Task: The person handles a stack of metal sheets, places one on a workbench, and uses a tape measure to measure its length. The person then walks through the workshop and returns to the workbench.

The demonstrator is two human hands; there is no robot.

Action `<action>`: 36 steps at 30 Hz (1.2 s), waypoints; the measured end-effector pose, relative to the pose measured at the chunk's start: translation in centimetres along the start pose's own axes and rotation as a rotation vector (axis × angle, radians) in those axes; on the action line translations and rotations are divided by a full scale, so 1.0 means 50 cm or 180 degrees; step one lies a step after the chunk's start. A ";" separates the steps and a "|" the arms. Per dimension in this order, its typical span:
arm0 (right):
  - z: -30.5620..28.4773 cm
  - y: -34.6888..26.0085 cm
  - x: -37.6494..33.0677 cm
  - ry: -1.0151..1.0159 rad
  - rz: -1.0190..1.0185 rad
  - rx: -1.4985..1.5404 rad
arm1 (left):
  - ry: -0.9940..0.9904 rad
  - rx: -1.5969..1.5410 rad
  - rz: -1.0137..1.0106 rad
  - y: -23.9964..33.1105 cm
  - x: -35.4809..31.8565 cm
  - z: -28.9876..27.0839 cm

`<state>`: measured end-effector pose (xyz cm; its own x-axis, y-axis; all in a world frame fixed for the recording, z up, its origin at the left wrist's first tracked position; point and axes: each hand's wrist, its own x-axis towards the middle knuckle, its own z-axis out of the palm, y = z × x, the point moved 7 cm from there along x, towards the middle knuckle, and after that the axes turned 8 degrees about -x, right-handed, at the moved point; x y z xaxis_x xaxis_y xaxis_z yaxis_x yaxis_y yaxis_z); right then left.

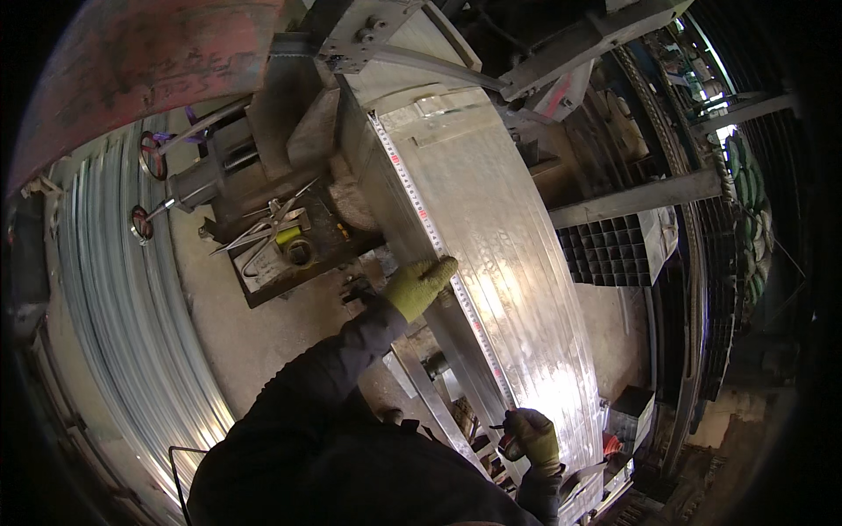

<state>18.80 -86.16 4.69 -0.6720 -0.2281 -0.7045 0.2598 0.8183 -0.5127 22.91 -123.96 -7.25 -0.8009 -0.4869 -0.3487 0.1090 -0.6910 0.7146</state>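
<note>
An extended tape measure [408, 186] runs along the left edge of a bundle of shiny metal bars [513, 263], its far end near the top of the bundle. My left hand [421, 287], in a yellow-green glove, is closed over the blade about midway and pinches it against the bars' edge. Lower down, at the near end of the blade, my gloved right hand [535, 440] is closed around the dark tape case. A thin dark tip sticks out beside that hand; I cannot tell what it is.
Left of the bundle, a small metal table [272, 280] carries hand tools and a tape roll [299, 252]. Long metal profiles [123, 289] lie at far left. Two crank handles [151, 158] stick out nearby. Stacked square tubes [605, 250] and a steel beam [636, 197] stand to the right.
</note>
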 end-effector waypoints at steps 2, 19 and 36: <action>-0.003 0.003 0.012 0.0074 -0.0050 -0.0012 | -0.0039 0.0173 -0.0636 -0.003 0.001 0.000; -0.005 0.019 0.035 0.0115 -0.0248 -0.0067 | 0.0021 -0.0023 -0.0898 0.011 0.008 0.002; -0.007 0.019 0.031 0.0108 -0.0330 -0.0087 | 0.0084 0.0137 -0.0638 0.007 0.017 -0.003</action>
<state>17.80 -85.53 3.28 -0.7176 -0.2946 -0.6310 0.1690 0.8054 -0.5682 22.37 -124.70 -7.38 -0.7882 -0.3562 -0.5018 -0.0767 -0.7522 0.6545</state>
